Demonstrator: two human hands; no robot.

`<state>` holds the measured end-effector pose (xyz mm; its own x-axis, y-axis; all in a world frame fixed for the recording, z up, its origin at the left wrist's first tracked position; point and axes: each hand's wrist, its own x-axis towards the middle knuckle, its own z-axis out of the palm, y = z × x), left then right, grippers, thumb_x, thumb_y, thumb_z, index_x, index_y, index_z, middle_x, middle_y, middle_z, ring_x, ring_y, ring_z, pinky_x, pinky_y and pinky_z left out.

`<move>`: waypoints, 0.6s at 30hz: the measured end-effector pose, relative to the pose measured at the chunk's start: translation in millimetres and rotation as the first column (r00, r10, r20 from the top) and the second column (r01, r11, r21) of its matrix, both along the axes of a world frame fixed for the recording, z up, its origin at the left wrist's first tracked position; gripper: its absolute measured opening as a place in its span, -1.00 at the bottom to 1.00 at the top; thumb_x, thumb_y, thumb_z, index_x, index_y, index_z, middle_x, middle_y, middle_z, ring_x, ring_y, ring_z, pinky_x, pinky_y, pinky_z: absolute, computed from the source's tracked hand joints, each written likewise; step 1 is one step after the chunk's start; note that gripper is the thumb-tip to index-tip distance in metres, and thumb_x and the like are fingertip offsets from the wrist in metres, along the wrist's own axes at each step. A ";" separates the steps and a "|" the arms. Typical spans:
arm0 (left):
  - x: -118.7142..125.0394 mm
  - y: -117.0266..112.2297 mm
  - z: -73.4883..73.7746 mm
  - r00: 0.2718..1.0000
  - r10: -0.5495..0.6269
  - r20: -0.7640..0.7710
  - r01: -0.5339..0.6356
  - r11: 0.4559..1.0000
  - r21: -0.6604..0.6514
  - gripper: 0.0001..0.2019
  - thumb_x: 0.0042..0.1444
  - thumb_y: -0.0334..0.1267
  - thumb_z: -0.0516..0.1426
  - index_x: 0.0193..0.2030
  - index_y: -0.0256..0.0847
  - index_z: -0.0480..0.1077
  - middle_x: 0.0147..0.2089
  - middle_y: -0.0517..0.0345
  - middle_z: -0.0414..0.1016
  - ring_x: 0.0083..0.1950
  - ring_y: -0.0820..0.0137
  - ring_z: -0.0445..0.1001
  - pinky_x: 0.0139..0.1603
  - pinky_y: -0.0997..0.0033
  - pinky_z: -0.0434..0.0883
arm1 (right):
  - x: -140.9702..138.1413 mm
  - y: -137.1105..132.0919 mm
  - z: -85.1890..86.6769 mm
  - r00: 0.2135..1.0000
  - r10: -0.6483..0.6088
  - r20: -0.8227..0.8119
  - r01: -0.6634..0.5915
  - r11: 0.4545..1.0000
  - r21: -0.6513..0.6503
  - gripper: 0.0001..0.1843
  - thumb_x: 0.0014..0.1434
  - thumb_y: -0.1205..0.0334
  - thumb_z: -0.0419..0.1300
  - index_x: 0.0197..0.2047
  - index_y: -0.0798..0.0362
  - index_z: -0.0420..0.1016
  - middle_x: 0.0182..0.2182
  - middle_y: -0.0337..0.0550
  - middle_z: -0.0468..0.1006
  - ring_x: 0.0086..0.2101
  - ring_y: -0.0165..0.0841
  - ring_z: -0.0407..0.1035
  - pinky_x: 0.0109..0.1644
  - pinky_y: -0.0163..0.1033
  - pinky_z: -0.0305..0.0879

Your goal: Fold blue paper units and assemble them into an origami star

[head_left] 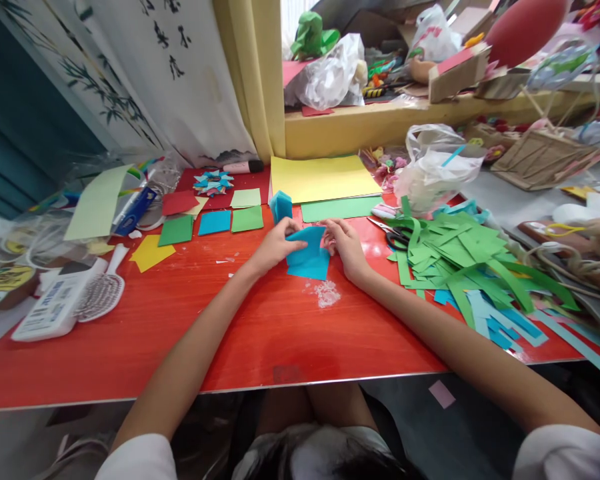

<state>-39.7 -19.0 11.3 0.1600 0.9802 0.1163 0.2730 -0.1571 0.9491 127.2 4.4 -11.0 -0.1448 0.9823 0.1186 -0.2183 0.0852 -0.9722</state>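
A blue sheet of paper (pixel 309 257) is held a little above the red table, between my two hands. My left hand (pixel 279 247) pinches its upper left side, the thumb lying across the front. At its upper right edge, my right hand (pixel 344 245) has its fingers closed on the paper. Just behind my left hand stands a folded stack of blue paper (pixel 281 207). Small white scraps (pixel 326 293) lie on the table below the sheet. To the right of my right hand rest black-handled scissors (pixel 397 238).
Green paper strips (pixel 460 250) and blue strips (pixel 505 323) pile up at the right. Yellow sheets (pixel 325 179) lie at the back. Coloured squares (pixel 215 223), a hairbrush (pixel 103 293) and a white box (pixel 57 300) are on the left. The table's front edge (pixel 330 382) is near me.
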 end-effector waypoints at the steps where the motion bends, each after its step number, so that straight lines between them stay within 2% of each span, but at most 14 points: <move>1: 1.7 1.1 -2.1 0.991 0.076 0.108 -0.080 0.996 0.031 -0.67 -0.16 -0.25 0.24 -0.29 -0.22 0.20 -0.26 0.20 0.30 -0.21 0.44 0.32 -0.22 0.44 0.29 | -0.2 0.2 0.3 1.000 -0.001 -0.030 0.001 1.000 -0.005 -0.70 0.09 -0.01 0.12 -0.26 0.05 0.43 -0.46 -0.24 0.41 -0.50 -0.50 0.30 -0.59 -0.42 0.17; 4: 6.8 2.7 -7.5 0.928 0.195 0.318 -0.223 0.973 0.052 -0.65 -0.16 -0.28 0.26 -0.26 -0.21 0.19 -0.24 0.19 0.30 -0.16 0.46 0.33 -0.17 0.47 0.31 | -0.4 -1.0 1.5 0.998 0.025 -0.049 -0.026 0.999 -0.021 -0.64 0.05 -0.07 0.17 -0.21 0.03 0.43 -0.27 -0.19 0.48 -0.37 -0.44 0.40 -0.43 -0.37 0.37; 6: 9.2 3.0 -10.6 0.904 0.215 0.370 -0.249 0.967 0.045 -0.66 -0.14 -0.30 0.25 -0.26 -0.21 0.19 -0.24 0.19 0.29 -0.15 0.46 0.34 -0.16 0.48 0.33 | -0.7 -3.3 1.9 0.995 0.096 0.017 -0.096 0.995 -0.020 -0.67 0.00 -0.03 0.23 -0.27 0.05 0.45 -0.32 -0.20 0.51 -0.40 -0.45 0.43 -0.33 -0.34 0.41; 8: 10.3 3.5 -13.3 0.896 0.240 0.375 -0.279 0.959 0.055 -0.69 -0.12 -0.33 0.23 -0.25 -0.21 0.21 -0.22 0.18 0.30 -0.12 0.46 0.34 -0.14 0.48 0.33 | -1.0 -5.7 1.7 0.981 0.177 0.082 -0.175 0.984 -0.033 -0.70 -0.02 0.01 0.26 -0.37 0.08 0.44 -0.45 -0.22 0.51 -0.48 -0.45 0.43 -0.33 -0.32 0.42; 11: 9.2 4.8 -16.0 0.880 0.308 0.361 -0.362 0.928 0.091 -0.71 -0.09 -0.37 0.21 -0.20 -0.21 0.25 -0.15 0.15 0.33 -0.08 0.45 0.34 -0.12 0.49 0.34 | -0.9 -7.4 1.3 0.975 0.201 0.095 -0.195 0.978 -0.069 -0.72 0.00 0.04 0.26 -0.44 0.09 0.39 -0.58 -0.24 0.47 -0.55 -0.43 0.44 -0.39 -0.31 0.42; 14: 5.8 4.5 -16.5 0.900 0.320 0.296 -0.369 0.921 0.126 -0.75 -0.03 -0.33 0.18 -0.16 -0.20 0.31 -0.20 0.15 0.37 -0.18 0.44 0.37 -0.22 0.47 0.35 | -0.2 -6.9 2.0 0.986 0.160 0.045 -0.155 0.983 -0.099 -0.75 0.02 0.09 0.25 -0.45 0.09 0.36 -0.58 -0.24 0.48 -0.56 -0.43 0.45 -0.41 -0.32 0.42; 16: 3.8 2.0 -15.4 0.921 0.353 0.167 -0.385 0.894 0.231 -0.79 0.01 -0.30 0.17 -0.17 -0.20 0.37 -0.27 0.16 0.38 -0.25 0.45 0.35 -0.24 0.46 0.33 | 0.0 -6.6 2.9 0.991 0.134 0.010 -0.132 0.985 -0.112 -0.78 0.03 0.12 0.24 -0.44 0.08 0.34 -0.59 -0.24 0.49 -0.56 -0.43 0.46 -0.41 -0.33 0.43; 18: 3.3 -1.5 -13.9 0.901 0.433 0.032 -0.414 0.833 0.367 -0.82 0.04 -0.30 0.15 -0.18 -0.18 0.41 -0.26 0.16 0.40 -0.28 0.46 0.32 -0.22 0.44 0.30 | -0.4 -6.9 4.2 0.994 0.107 -0.012 -0.108 0.987 -0.120 -0.81 0.05 0.16 0.22 -0.42 0.08 0.35 -0.61 -0.25 0.48 -0.55 -0.42 0.46 -0.40 -0.33 0.43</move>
